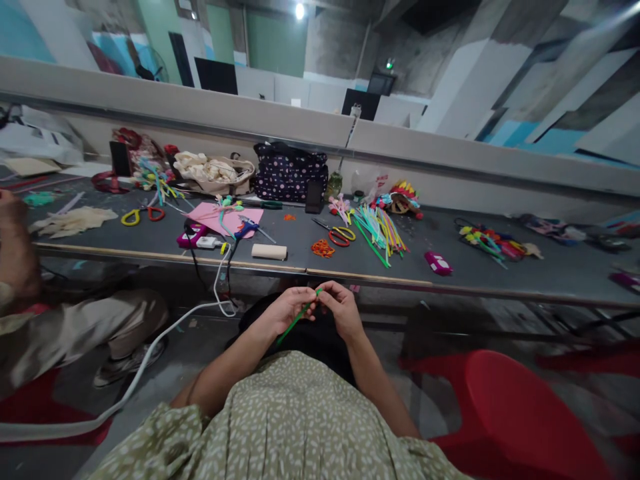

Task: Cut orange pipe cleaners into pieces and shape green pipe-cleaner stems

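Over my lap, just off the table's front edge, both hands meet at one end of a green pipe cleaner (295, 323). My left hand (293, 308) pinches it between thumb and fingers, and its free length slants down to the left. The fingertips of my right hand (341, 308) close on the upper tip, beside the left fingers. On the table ahead lie a bundle of coloured pipe cleaners (381, 230), scissors with red and yellow handles (341, 235), a small orange pile (323, 249) and a cardboard tube (269, 251).
A blue glue gun (246, 228) lies by pink paper (205, 215), with a white cable (173, 327) hanging over the edge. A dotted bag (290, 172) stands at the back. A red stool (525, 413) is at right; another person's hand (11, 208) is at far left.
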`<action>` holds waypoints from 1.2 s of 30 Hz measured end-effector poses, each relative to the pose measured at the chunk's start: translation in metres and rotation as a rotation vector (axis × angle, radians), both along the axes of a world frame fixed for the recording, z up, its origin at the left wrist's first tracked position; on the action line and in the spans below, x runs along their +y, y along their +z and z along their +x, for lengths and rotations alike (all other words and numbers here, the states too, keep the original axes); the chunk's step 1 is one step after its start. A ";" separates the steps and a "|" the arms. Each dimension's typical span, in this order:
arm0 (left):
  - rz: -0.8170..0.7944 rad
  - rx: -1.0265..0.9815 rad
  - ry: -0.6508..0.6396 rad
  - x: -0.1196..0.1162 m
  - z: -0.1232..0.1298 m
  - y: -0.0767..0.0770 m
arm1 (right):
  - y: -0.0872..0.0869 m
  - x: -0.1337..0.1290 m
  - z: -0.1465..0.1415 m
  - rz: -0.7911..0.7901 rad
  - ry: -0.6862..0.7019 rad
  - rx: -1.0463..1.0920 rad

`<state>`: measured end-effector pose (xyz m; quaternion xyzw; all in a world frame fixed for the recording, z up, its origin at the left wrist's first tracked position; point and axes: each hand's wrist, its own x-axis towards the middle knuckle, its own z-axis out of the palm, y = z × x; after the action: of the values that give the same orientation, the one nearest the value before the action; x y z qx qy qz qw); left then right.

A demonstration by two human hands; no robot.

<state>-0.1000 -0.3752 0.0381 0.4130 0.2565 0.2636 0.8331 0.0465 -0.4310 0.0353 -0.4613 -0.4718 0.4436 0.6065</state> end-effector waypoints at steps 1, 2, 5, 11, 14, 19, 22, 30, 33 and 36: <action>0.095 0.016 0.037 -0.001 0.000 0.000 | -0.001 0.001 0.000 0.004 -0.012 0.002; 0.208 0.043 0.087 -0.001 0.000 -0.001 | -0.002 0.001 0.000 0.007 -0.022 0.006; 0.609 0.211 0.281 -0.005 -0.001 0.000 | -0.003 0.003 -0.001 0.013 -0.042 0.016; 1.234 0.494 0.449 -0.013 -0.003 0.004 | -0.002 0.003 -0.003 0.010 -0.051 0.003; 1.335 0.532 0.463 -0.014 -0.004 0.004 | -0.002 0.002 -0.002 0.011 -0.049 -0.017; 1.299 0.550 0.479 -0.012 -0.004 0.003 | 0.001 0.000 0.000 0.020 -0.046 -0.099; 1.179 0.509 0.451 -0.010 -0.004 0.003 | 0.002 0.000 0.001 0.023 -0.056 -0.147; 0.699 0.217 0.278 -0.004 -0.003 0.007 | 0.000 0.002 0.005 0.047 -0.072 -0.233; 0.534 0.138 0.228 -0.003 -0.004 0.007 | 0.002 0.001 0.005 0.058 -0.061 -0.242; 0.387 0.081 0.186 -0.001 -0.005 0.006 | 0.004 0.001 0.004 0.063 -0.051 -0.243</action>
<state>-0.1051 -0.3765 0.0436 0.5501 0.2712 0.3671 0.6993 0.0510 -0.4299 0.0392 -0.5043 -0.5436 0.3538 0.5701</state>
